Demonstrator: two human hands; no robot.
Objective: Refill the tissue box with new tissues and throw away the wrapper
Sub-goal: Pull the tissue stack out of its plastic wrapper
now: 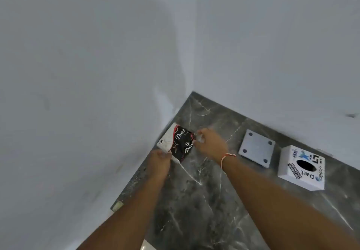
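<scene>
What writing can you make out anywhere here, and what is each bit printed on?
"Dove" – twice, in white script on the black part of the tissue pack that both hands hold.
"Dart" – upside down on top of the white tissue box, below its oval hole.
"dcode" – sideways along that top's right edge; an uncertain reading.
Black banner text left of the hole: too blurred to read.
Grey square plate: no text.

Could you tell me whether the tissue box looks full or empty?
Apparently empty: the tissue box shows only a dark oval opening, no tissue protruding.
</scene>
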